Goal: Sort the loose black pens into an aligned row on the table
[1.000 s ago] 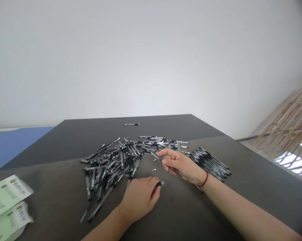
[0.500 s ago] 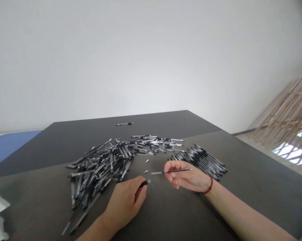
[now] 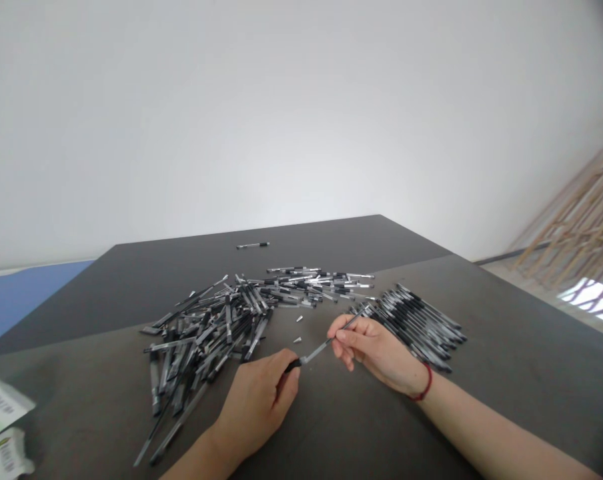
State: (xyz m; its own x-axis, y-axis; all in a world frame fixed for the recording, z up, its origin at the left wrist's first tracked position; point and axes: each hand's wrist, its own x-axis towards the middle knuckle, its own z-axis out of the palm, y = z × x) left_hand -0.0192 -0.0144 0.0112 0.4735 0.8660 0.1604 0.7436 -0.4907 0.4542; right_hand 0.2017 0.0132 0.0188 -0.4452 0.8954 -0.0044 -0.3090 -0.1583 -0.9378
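My left hand (image 3: 264,400) is wrapped round a pen barrel (image 3: 294,365) whose black grip and clear end stick out past the fingers. Between the thumb and fingers of my right hand (image 3: 366,347) is a thin pen refill (image 3: 323,347), slanting down to the left. The refill's lower end meets the open end of the barrel; whether it is inside cannot be made out. Two small pen tips (image 3: 297,340) lie on the table just beyond my hands. A jumbled pile of pens (image 3: 206,333) is at the left, and a neat row of pens (image 3: 416,320) lies beyond my right hand.
One pen (image 3: 253,245) lies alone far back on the dark table (image 3: 506,373). Printed packets (image 3: 4,407) are at the lower left edge. Behind stands a white wall (image 3: 301,120), with a wooden rack (image 3: 576,213) at the right.
The refill has tilted from nearly level to a slant, and its lower end has come to the barrel in my left hand. The view has shifted slightly.
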